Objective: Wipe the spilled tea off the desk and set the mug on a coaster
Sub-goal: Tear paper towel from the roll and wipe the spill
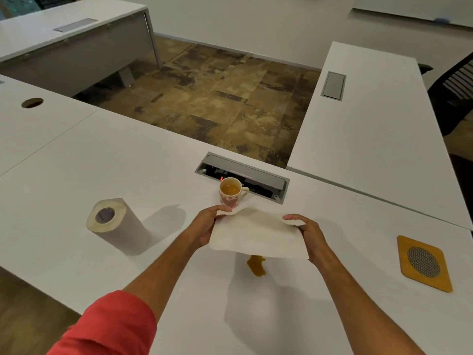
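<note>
A white paper towel sheet (258,234) is stretched flat above the white desk (128,160) between both hands. My left hand (203,226) pinches its left edge and my right hand (311,235) pinches its right edge. Just below the sheet's near edge a brown tea puddle (256,265) lies on the desk, partly hidden by the sheet. Behind the sheet stands a white mug (230,192) with red hearts, holding tea, handle to the right. A wooden coaster (423,262) with a round mesh centre lies far right on the desk.
A paper towel roll (115,224) stands upright left of my hands. An open grey cable box (243,175) is sunk into the desk right behind the mug. Another desk (363,124) joins on the right, with a black chair (453,93) beyond it.
</note>
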